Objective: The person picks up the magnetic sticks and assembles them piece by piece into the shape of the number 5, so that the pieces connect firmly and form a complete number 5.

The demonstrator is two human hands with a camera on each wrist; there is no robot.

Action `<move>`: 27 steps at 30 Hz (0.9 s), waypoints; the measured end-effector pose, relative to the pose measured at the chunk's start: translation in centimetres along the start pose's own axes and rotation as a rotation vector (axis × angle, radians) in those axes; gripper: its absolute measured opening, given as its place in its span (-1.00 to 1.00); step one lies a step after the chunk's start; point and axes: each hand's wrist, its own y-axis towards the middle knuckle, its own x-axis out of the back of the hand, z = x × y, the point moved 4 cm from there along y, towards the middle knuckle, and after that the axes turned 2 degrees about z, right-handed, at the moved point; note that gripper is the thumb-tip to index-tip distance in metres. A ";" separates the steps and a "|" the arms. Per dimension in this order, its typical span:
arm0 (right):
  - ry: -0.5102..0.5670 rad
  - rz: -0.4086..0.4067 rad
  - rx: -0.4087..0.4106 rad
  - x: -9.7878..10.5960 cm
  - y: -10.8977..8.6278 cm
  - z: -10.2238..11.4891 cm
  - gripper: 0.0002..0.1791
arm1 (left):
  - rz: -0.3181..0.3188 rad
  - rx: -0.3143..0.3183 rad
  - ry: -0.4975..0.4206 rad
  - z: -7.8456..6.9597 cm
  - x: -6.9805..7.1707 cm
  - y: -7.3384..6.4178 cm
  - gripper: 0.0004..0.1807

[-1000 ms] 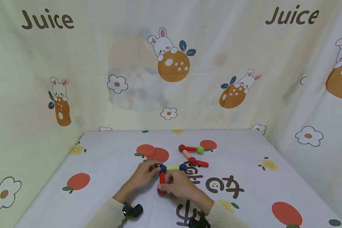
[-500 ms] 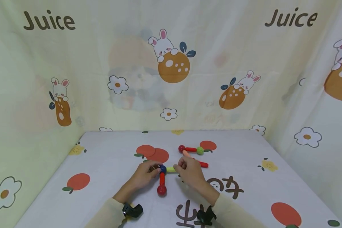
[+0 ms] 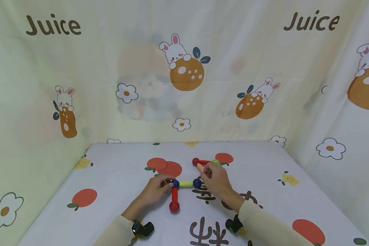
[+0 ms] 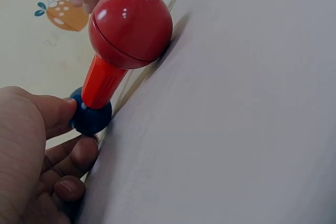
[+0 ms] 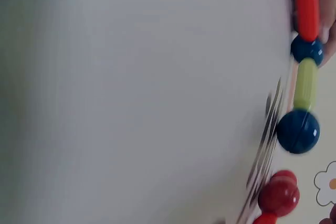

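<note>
Mid-table (image 3: 120,162), L hand (image 3: 156,188) pinches the corner blue ball (image 3: 176,184); R hand (image 3: 217,179) is at the peach rod (image 3: 200,167) (grip? can't tell), & a quick tug cd pop it off the far red ball (image 3: 195,161).

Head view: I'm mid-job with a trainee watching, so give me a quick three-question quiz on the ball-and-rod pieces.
1. The left hand pinches which colour of ball? A: red, B: blue, C: green.
2. True or false: the yellow-green rod has a red ball at each end.
3. Fill in: a ___ rod links the pinched ball to the nearest red ball.

Key: 1. B, the blue ball. 2. False; both end balls are blue. 3. Red.
</note>
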 end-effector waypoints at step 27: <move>-0.038 0.284 -0.298 1.7 3.1 -4.3 -0.76 | 0.008 0.007 -0.006 0.1 0.0 -0.1 -0.67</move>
